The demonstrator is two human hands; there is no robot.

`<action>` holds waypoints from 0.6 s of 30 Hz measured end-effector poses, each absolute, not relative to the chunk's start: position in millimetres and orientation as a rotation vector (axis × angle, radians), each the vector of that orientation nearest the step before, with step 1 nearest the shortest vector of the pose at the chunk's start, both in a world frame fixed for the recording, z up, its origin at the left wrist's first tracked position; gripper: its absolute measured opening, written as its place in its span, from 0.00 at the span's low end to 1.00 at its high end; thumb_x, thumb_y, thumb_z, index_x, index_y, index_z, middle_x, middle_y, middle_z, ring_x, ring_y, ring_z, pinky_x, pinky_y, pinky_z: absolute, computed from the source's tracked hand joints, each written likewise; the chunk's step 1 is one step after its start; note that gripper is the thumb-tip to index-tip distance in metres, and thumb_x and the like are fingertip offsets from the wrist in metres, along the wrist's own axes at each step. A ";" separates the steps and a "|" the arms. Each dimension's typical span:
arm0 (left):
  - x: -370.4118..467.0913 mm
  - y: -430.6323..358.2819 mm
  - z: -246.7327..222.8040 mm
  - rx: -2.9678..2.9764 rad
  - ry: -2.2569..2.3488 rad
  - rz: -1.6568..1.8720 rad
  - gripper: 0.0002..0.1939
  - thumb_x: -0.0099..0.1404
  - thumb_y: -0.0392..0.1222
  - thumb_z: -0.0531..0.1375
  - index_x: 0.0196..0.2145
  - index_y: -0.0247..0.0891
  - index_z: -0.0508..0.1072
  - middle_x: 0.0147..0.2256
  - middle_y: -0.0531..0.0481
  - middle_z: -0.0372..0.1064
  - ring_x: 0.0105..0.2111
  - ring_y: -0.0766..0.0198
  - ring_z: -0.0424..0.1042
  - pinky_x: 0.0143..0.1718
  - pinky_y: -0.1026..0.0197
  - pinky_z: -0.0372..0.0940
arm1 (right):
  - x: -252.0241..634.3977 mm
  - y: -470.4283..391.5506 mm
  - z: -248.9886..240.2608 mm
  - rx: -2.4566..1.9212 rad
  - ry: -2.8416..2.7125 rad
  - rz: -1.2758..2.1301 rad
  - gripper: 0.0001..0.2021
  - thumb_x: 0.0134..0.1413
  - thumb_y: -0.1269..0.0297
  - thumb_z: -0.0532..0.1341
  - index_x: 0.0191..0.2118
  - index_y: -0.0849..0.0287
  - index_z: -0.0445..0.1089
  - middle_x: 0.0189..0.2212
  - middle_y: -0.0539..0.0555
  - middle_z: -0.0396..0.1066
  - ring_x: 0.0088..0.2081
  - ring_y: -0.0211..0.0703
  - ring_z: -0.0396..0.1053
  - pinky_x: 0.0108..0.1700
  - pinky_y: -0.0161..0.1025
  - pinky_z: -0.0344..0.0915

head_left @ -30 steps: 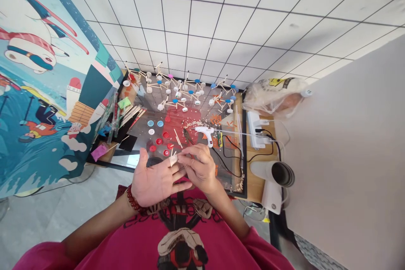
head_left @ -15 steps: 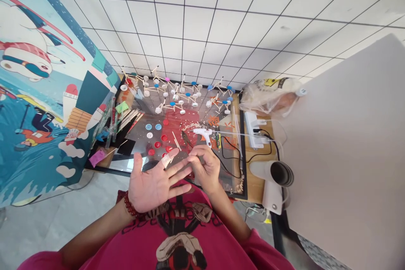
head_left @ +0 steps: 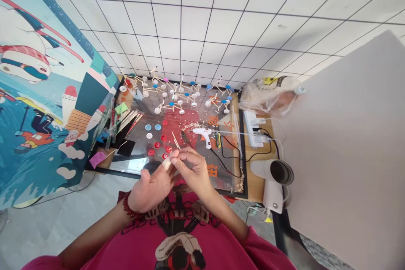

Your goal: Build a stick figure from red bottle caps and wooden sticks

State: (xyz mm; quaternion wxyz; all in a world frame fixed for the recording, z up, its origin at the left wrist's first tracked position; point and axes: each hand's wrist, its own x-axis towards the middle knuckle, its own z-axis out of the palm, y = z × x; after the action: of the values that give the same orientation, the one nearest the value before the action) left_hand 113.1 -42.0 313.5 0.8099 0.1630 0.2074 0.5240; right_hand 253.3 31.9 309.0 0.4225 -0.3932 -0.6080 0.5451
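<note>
My left hand (head_left: 153, 190) is turned palm up above the near edge of the table, thumb apart and fingers stretched out. A pale bandage (head_left: 166, 163) wraps its index finger, and a dark red bead bracelet circles the wrist. My right hand (head_left: 191, 170) meets it at the fingertips, thumb and index finger pinched together right beside the bandage. Whatever lies in that pinch is too small to make out. Just beyond the hands lie two thin wooden sticks (head_left: 176, 140), dark-handled pliers (head_left: 186, 138) and a white glue gun (head_left: 203, 136).
Red caps (head_left: 157, 145), blue caps (head_left: 157, 127) and a white cap (head_left: 149, 135) lie left of centre. Several stick models with cap wheels (head_left: 171, 104) line the back. A power strip (head_left: 253, 128) and a plastic bag (head_left: 268, 97) are at right; stick bundles (head_left: 130, 120) at left.
My right hand has moved left, from the tips of the left hand's other fingers to the bandaged index finger. My left hand has tilted, its fingers now closer together.
</note>
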 end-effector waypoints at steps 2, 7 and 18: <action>112.8 -43.9 311.3 0.389 0.477 1.124 0.46 0.61 0.76 0.46 0.68 0.46 0.58 0.71 0.54 0.40 0.71 0.50 0.23 0.69 0.48 0.24 | 251.4 32.3 309.6 -0.944 -1.458 1.439 0.10 0.59 0.62 0.63 0.28 0.56 0.74 0.30 0.50 0.72 0.35 0.41 0.71 0.40 0.38 0.68; 112.0 -38.9 317.4 0.321 0.426 1.113 0.47 0.60 0.76 0.47 0.68 0.46 0.55 0.71 0.50 0.42 0.71 0.48 0.25 0.68 0.43 0.24 | 249.1 32.6 310.6 -0.951 -1.472 1.455 0.10 0.60 0.64 0.60 0.28 0.56 0.71 0.30 0.50 0.70 0.34 0.39 0.69 0.40 0.36 0.65; 96.7 -30.7 321.1 -0.021 0.215 1.021 0.52 0.57 0.80 0.37 0.69 0.46 0.54 0.69 0.40 0.49 0.71 0.45 0.37 0.66 0.34 0.29 | 263.1 40.3 281.9 -1.011 -1.040 1.477 0.20 0.64 0.57 0.55 0.21 0.56 0.58 0.23 0.48 0.58 0.28 0.38 0.59 0.35 0.37 0.60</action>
State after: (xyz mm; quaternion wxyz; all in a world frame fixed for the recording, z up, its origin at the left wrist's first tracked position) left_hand 96.7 -30.7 321.1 0.8669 -0.0100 0.1029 0.4877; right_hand 263.1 40.3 281.9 0.5106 -0.4199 -0.4320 0.6134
